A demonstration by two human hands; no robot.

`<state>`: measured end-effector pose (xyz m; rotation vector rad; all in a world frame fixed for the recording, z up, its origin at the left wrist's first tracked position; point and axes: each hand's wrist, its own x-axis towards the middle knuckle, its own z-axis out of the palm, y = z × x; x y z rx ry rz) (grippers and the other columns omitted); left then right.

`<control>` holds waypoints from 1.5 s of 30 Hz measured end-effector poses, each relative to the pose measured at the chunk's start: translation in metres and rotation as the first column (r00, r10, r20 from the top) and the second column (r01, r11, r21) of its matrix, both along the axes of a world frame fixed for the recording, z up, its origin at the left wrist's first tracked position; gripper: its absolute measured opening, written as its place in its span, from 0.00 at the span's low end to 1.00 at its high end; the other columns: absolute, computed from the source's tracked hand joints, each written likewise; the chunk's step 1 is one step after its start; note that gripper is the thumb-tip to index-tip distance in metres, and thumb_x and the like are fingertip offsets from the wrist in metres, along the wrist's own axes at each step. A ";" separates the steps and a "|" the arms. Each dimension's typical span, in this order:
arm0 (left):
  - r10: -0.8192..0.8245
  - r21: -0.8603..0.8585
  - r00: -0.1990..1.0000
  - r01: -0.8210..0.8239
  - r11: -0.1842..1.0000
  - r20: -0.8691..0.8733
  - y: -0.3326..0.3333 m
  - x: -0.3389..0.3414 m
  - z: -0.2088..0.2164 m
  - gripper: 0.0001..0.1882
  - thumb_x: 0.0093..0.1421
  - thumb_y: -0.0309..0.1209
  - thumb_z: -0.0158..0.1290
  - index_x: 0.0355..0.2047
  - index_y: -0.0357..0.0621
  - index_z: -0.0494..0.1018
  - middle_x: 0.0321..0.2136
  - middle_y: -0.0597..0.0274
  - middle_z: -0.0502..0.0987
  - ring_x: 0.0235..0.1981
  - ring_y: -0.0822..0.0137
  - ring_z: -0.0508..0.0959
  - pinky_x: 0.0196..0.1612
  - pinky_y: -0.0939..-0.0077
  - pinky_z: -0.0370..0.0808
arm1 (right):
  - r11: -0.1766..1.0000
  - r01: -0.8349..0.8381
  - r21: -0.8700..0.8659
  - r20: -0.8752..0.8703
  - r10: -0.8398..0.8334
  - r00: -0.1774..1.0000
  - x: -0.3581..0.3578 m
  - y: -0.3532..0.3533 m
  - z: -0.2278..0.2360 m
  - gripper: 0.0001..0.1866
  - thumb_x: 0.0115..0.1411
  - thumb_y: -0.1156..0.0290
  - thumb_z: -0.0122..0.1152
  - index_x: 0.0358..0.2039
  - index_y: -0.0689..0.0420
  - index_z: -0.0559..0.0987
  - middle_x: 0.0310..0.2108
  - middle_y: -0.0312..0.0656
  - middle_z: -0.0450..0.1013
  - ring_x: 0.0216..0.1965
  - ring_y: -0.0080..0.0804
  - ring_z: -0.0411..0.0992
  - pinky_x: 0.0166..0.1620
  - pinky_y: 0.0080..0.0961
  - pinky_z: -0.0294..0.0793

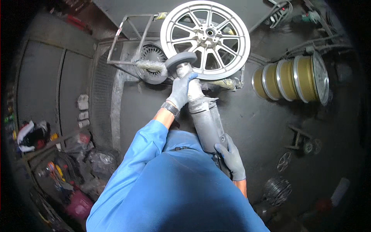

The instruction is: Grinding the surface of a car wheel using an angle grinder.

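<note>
Both my gloved hands hold a large grey angle grinder [207, 125] slanting across my front. My left hand [181, 92] wraps round its pale, wrapped neck, just behind the head. At the rear end of the body, my right hand [232, 156] grips with the thumb on top. The round grey disc [181, 60] at the tool's tip overlaps the lower left rim of a silver spoked wheel [205, 73]. Whether the disc touches the rim, I cannot tell. The wheel rests on a metal frame stand [127, 63] with wrapped bars.
Another wheel [152, 75] sits low behind the stand. To the right lies a row of gold and silver rims [290, 79]. A small wheeled frame [301, 141] and a finned round part [277, 191] are on the dark floor. Cluttered shelving with a pink container [80, 205] stands at the left.
</note>
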<state>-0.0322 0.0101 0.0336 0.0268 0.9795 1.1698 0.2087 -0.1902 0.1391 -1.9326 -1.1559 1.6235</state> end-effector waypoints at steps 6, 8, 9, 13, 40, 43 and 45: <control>-0.132 0.132 0.963 0.167 0.977 -0.235 -0.003 -0.018 -0.007 0.14 0.58 0.28 0.65 0.41 0.34 0.78 0.30 0.54 0.81 0.25 0.59 0.83 0.31 0.64 0.82 | 0.987 0.117 -0.114 -0.054 -0.124 0.991 -0.037 -0.009 0.018 0.34 0.64 0.60 0.67 0.67 0.59 0.69 0.56 0.50 0.77 0.56 0.37 0.76 0.60 0.34 0.72; -0.148 -0.061 0.989 0.149 0.987 0.026 -0.006 -0.005 0.005 0.13 0.58 0.28 0.65 0.41 0.35 0.78 0.29 0.55 0.80 0.24 0.60 0.82 0.30 0.65 0.82 | 0.987 0.152 -0.049 0.003 -0.152 0.988 -0.027 -0.038 0.000 0.33 0.64 0.61 0.67 0.67 0.59 0.70 0.53 0.48 0.78 0.53 0.35 0.76 0.59 0.34 0.72; -0.181 -0.114 0.984 0.179 0.977 -0.003 -0.008 0.003 0.006 0.12 0.59 0.28 0.64 0.40 0.37 0.78 0.28 0.57 0.80 0.24 0.61 0.82 0.29 0.65 0.82 | 0.986 0.162 -0.047 0.010 -0.162 0.987 -0.030 -0.044 0.007 0.33 0.64 0.61 0.67 0.67 0.59 0.70 0.53 0.48 0.78 0.53 0.35 0.76 0.59 0.34 0.72; -0.301 0.000 0.943 0.304 0.953 0.143 -0.018 0.039 -0.010 0.10 0.61 0.28 0.64 0.40 0.40 0.77 0.28 0.55 0.80 0.25 0.59 0.82 0.31 0.65 0.82 | 0.954 0.295 -0.056 0.045 -0.293 0.955 -0.042 -0.068 0.034 0.31 0.66 0.65 0.64 0.66 0.61 0.70 0.53 0.46 0.77 0.53 0.33 0.74 0.61 0.32 0.70; -0.419 0.063 0.899 0.415 0.908 0.126 -0.017 0.005 -0.008 0.10 0.60 0.29 0.65 0.39 0.40 0.77 0.26 0.56 0.80 0.23 0.60 0.82 0.27 0.65 0.81 | 0.894 0.445 -0.039 -0.021 -0.446 0.895 -0.133 -0.078 0.046 0.29 0.68 0.65 0.61 0.65 0.65 0.69 0.55 0.50 0.75 0.55 0.33 0.72 0.62 0.32 0.69; -0.396 0.085 0.909 0.388 0.918 0.128 -0.015 -0.017 -0.010 0.11 0.60 0.29 0.65 0.40 0.40 0.77 0.27 0.56 0.80 0.24 0.60 0.82 0.28 0.65 0.81 | 0.908 0.415 -0.063 -0.011 -0.416 0.909 -0.138 -0.067 0.050 0.29 0.67 0.65 0.62 0.65 0.65 0.70 0.54 0.49 0.76 0.53 0.33 0.73 0.60 0.32 0.70; -0.376 0.113 0.917 0.363 0.925 0.130 -0.012 -0.032 -0.010 0.12 0.60 0.30 0.64 0.42 0.39 0.78 0.28 0.55 0.81 0.26 0.59 0.83 0.30 0.64 0.82 | 0.920 0.385 -0.073 -0.002 -0.386 0.922 -0.137 -0.062 0.044 0.29 0.67 0.64 0.62 0.64 0.64 0.71 0.54 0.49 0.77 0.53 0.32 0.74 0.59 0.32 0.71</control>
